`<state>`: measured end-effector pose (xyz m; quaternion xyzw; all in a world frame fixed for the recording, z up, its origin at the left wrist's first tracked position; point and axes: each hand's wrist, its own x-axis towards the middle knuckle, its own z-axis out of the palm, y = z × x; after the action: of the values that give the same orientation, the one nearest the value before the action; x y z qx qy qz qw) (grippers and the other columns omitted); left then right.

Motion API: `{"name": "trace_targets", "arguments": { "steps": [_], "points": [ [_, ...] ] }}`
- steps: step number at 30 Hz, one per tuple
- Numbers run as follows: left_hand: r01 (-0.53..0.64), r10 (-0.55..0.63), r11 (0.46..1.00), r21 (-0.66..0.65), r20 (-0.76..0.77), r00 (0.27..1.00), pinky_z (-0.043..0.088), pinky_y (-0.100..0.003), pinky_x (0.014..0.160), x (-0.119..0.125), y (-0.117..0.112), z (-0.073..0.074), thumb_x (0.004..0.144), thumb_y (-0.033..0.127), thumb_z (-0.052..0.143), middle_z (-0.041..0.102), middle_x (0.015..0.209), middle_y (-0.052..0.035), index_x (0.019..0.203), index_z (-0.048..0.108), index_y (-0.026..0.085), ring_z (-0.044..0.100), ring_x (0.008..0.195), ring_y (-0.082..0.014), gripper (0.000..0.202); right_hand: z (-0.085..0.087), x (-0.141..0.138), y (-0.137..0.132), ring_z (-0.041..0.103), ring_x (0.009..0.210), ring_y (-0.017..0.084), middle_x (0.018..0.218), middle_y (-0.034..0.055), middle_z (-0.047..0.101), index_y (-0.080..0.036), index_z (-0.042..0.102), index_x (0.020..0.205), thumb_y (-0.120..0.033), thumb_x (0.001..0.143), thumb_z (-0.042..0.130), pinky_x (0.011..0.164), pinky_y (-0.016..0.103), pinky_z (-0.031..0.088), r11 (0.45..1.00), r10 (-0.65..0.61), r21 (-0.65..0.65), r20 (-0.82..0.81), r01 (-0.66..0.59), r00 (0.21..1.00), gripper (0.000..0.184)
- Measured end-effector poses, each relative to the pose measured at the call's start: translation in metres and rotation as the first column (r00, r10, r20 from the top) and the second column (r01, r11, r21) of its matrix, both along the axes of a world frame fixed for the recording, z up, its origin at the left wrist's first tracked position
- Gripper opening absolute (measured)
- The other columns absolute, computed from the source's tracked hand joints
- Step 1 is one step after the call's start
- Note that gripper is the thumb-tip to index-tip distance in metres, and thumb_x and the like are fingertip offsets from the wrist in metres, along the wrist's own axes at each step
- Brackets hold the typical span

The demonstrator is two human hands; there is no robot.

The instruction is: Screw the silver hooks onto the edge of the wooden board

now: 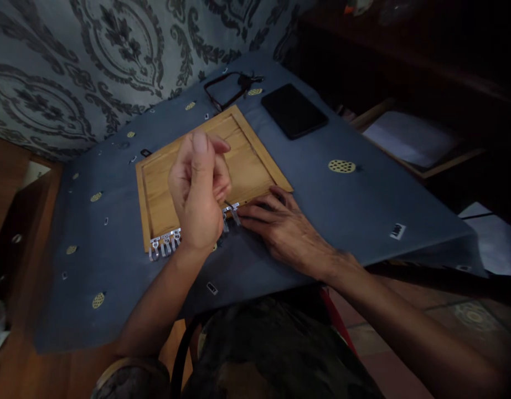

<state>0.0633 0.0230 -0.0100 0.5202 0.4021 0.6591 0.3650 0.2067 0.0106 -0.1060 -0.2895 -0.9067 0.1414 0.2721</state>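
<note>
A shallow wooden tray lies on a dark blue cloth. Small silver metal clips are lined up along the tray's near edge. My left hand is raised above the tray with its fingers curled in and the thumb up; what it pinches, if anything, is hidden. My right hand lies flat on the cloth at the tray's near right corner, fingers stretched out, touching more silver clips.
A black phone lies beyond the tray on the right. Dark-framed glasses sit near the patterned wall. Tiny loose pieces dot the cloth. A wooden-framed shelf stands to the right, floor below.
</note>
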Motion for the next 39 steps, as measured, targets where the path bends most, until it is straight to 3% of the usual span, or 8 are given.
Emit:
{"name": "trace_targets", "arguments": {
  "steps": [5,13,21,24,28,32,36,39],
  "points": [
    [0.091,-0.092,0.996,-0.015,-0.052,0.994,0.012,-0.031,0.04,-0.004,0.008,0.001,0.09,0.075,0.056,0.016,0.046,0.009,0.074,0.052,0.027,0.013,0.037,-0.0086,0.051,0.002,0.0,0.0,0.057,0.118,0.026,0.126,0.0012,0.076,-0.025,0.072,0.121,-0.001,0.089,0.053,0.118,0.055,0.026,1.0,0.002,-0.008,0.004,-0.002,1.0,0.044],
    [0.325,-0.335,0.94,-0.105,-0.093,0.938,0.016,-0.028,0.035,-0.018,0.019,0.006,0.084,0.063,0.072,0.016,0.046,0.0106,0.075,0.054,0.027,0.016,0.032,-0.008,0.042,-0.002,-0.001,0.0,0.057,0.117,0.025,0.123,0.0007,0.077,-0.026,0.072,0.12,-0.001,0.089,0.053,0.117,0.053,0.028,1.0,-0.015,0.027,0.002,0.015,1.0,0.044],
    [0.524,-0.551,0.826,-0.208,-0.102,0.828,0.019,-0.026,0.038,-0.021,0.018,0.01,0.086,0.059,0.072,0.023,0.045,0.0101,0.077,0.059,0.024,0.025,0.033,-0.0076,0.039,0.0,-0.001,0.001,0.058,0.116,0.025,0.123,0.0011,0.077,-0.025,0.074,0.12,0.0,0.086,0.057,0.116,0.052,0.03,0.999,-0.021,0.043,0.005,0.02,1.0,0.045],
    [0.502,-0.525,0.847,-0.172,-0.132,0.841,0.021,-0.025,0.039,-0.022,0.016,0.002,0.089,0.061,0.068,0.024,0.045,0.0099,0.078,0.06,0.024,0.026,0.034,-0.0076,0.039,0.001,0.0,0.0,0.058,0.116,0.025,0.123,0.0,0.077,-0.026,0.074,0.118,0.0,0.087,0.055,0.117,0.051,0.028,0.999,-0.022,0.033,0.009,0.022,1.0,0.045],
    [0.371,-0.375,0.927,-0.052,-0.134,0.917,0.021,-0.026,0.039,-0.021,0.01,-0.004,0.093,0.057,0.065,0.022,0.045,0.0102,0.076,0.056,0.024,0.02,0.034,-0.0067,0.038,0.001,-0.001,0.0,0.058,0.115,0.025,0.122,0.0013,0.077,-0.024,0.073,0.119,-0.001,0.091,0.052,0.118,0.05,0.026,0.999,-0.021,0.03,0.003,0.021,1.0,0.042],
    [0.216,-0.216,0.972,0.091,-0.008,0.976,0.014,-0.026,0.038,-0.023,0.004,0.009,0.098,0.041,0.062,0.015,0.047,0.0099,0.073,0.053,0.024,0.01,0.037,-0.0063,0.033,-0.001,-0.001,0.0,0.058,0.116,0.025,0.125,0.0005,0.076,-0.026,0.073,0.12,-0.003,0.091,0.056,0.117,0.052,0.027,1.0,-0.015,0.024,-0.006,0.015,1.0,0.041],
    [0.174,-0.175,0.982,0.068,-0.001,0.985,0.016,-0.024,0.038,-0.025,-0.002,0.021,0.101,0.037,0.058,0.016,0.048,0.01,0.078,0.053,0.024,0.008,0.038,-0.0061,0.027,-0.001,-0.001,0.001,0.058,0.116,0.025,0.125,0.0,0.076,-0.027,0.074,0.12,-0.002,0.086,0.06,0.117,0.052,0.027,1.0,-0.014,0.028,0.001,0.014,1.0,0.045],
    [0.172,-0.172,0.983,0.057,-0.005,0.985,0.015,-0.024,0.038,-0.024,-0.005,0.016,0.101,0.039,0.059,0.015,0.048,0.0103,0.075,0.052,0.023,0.008,0.037,-0.0057,0.031,0.0,-0.001,0.001,0.058,0.116,0.025,0.125,-0.0002,0.076,-0.027,0.074,0.121,0.0,0.084,0.059,0.117,0.053,0.028,0.999,-0.015,0.034,0.003,0.015,1.0,0.048]
  ]
}}
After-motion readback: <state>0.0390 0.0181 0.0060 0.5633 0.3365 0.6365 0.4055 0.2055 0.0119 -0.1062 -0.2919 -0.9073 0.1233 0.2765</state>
